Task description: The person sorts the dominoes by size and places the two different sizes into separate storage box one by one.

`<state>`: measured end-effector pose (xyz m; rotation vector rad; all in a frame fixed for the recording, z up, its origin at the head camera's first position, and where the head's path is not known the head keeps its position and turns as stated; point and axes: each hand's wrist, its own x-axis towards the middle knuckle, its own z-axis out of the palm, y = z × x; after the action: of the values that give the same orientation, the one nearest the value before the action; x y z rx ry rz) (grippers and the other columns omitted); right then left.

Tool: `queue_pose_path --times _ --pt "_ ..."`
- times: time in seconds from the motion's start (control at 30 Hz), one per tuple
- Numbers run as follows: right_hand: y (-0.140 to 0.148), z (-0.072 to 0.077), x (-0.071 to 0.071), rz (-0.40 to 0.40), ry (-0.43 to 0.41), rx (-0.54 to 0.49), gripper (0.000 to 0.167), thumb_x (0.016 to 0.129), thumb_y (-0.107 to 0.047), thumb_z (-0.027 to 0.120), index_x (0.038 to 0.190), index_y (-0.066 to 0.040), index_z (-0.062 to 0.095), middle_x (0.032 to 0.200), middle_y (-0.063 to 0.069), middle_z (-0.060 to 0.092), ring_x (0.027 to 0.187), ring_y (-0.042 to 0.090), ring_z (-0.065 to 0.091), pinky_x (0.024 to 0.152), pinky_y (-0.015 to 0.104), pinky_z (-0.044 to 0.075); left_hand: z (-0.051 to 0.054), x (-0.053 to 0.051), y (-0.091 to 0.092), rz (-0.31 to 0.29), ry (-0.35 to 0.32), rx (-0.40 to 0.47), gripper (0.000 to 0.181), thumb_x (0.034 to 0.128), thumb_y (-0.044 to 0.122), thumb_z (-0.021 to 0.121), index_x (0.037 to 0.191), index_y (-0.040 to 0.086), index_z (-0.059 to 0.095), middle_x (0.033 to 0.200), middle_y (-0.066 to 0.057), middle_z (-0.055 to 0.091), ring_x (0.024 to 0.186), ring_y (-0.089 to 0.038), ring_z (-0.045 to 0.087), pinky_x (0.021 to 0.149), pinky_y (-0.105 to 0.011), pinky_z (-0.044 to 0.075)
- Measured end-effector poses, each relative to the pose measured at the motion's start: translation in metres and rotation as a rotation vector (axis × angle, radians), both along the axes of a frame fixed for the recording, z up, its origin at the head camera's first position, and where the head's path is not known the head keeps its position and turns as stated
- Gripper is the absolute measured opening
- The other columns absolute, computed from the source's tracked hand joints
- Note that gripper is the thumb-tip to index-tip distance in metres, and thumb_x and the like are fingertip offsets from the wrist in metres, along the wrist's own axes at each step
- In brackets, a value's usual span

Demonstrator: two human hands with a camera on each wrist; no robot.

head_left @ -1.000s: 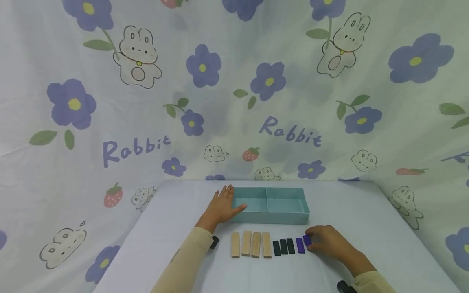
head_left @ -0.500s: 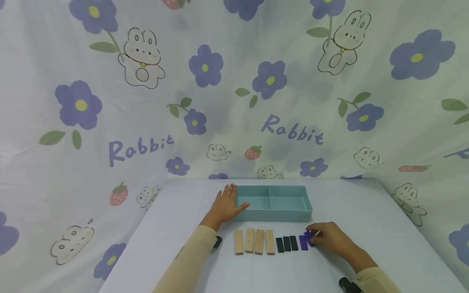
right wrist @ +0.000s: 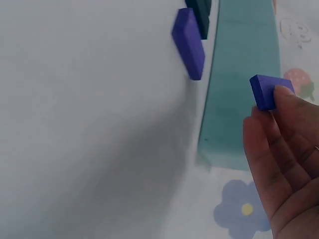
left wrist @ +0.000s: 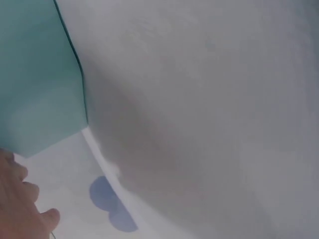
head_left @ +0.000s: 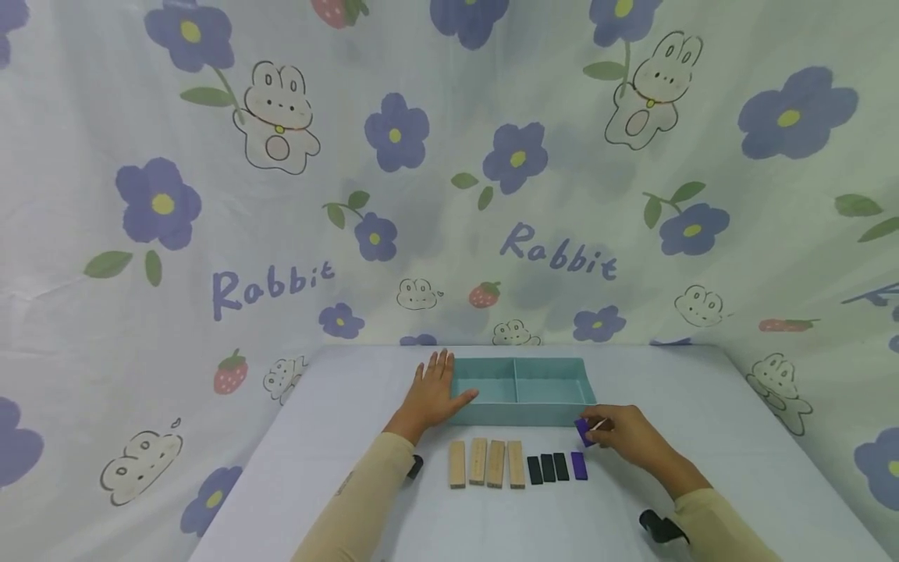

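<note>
My left hand (head_left: 430, 396) rests with spread, straight fingers against the left end of the teal two-compartment box (head_left: 520, 414). In the left wrist view, part of that hand (left wrist: 22, 204) shows beside the teal wall. My right hand (head_left: 628, 433) pinches a purple block (head_left: 584, 432) between thumb and fingers, raised near the box's front right corner. The right wrist view shows this purple block (right wrist: 266, 89) off the table. A second purple block (head_left: 579, 466) lies on the table at the right end of the row.
Several wooden blocks (head_left: 495, 464) and three black blocks (head_left: 548, 468) lie in a row in front of the box. A white table (head_left: 492, 527) carries everything. Behind it hangs a patterned cloth (head_left: 449, 156). Dark wrist devices (head_left: 660, 527) sit under the sleeves.
My right hand has lifted the outer purple block off the table and moved it up toward the box. My left hand stays on the box's left end.
</note>
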<state>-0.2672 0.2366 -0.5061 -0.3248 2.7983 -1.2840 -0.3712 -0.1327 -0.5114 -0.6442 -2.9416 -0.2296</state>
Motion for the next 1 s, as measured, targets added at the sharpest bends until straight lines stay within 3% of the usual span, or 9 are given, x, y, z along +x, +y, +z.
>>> queue_pose_path --times 0.23,0.5,0.63,0.77,1.0 --pt "-0.012 0.014 -0.02 0.018 0.031 -0.05 0.033 0.086 -0.003 0.073 0.118 -0.004 0.068 0.102 0.005 0.067 0.084 0.017 0.067 0.067 0.032 0.057 0.002 -0.001 -0.004 -0.015 0.01 -0.074 0.102 0.0897 0.079 0.017 0.154 -0.001 0.017 0.16 -0.016 0.014 0.146 -0.034 0.011 0.114 -0.054 0.011" --pt "-0.016 0.025 -0.044 0.042 0.025 -0.172 0.036 0.086 0.0 0.071 0.121 0.005 0.064 0.097 0.008 0.064 0.085 0.022 0.068 0.067 0.031 0.057 0.003 -0.003 -0.001 -0.043 -0.014 -0.087 0.098 0.0897 0.079 0.015 0.155 0.006 0.02 0.16 -0.014 0.014 0.146 -0.033 0.013 0.115 -0.054 0.01" --pt "-0.021 0.029 -0.056 0.049 0.024 -0.169 0.035 0.087 -0.001 0.071 0.121 0.005 0.063 0.097 0.009 0.064 0.084 0.022 0.069 0.069 0.032 0.058 0.003 -0.003 -0.002 -0.049 -0.017 -0.073 0.097 0.0905 0.078 0.017 0.155 0.005 0.021 0.16 -0.015 0.016 0.146 -0.033 0.014 0.114 -0.054 0.013" --pt "-0.026 0.03 -0.068 0.06 0.024 -0.151 0.034 0.088 -0.002 0.07 0.121 0.005 0.063 0.098 0.01 0.064 0.086 0.023 0.068 0.071 0.032 0.057 0.002 -0.002 -0.001 -0.051 -0.033 -0.058 0.096 0.0905 0.078 0.018 0.156 0.007 0.02 0.16 -0.015 0.015 0.146 -0.033 0.014 0.115 -0.052 0.013" --pt "-0.037 0.025 -0.084 0.064 -0.024 -0.215 0.034 0.087 0.001 0.07 0.12 0.006 0.063 0.101 0.014 0.063 0.087 0.026 0.069 0.073 0.035 0.058 0.002 -0.001 0.0 -0.044 -0.034 -0.053 0.095 0.0909 0.077 0.019 0.156 0.008 0.019 0.16 -0.014 0.014 0.146 -0.032 0.013 0.115 -0.051 0.012"
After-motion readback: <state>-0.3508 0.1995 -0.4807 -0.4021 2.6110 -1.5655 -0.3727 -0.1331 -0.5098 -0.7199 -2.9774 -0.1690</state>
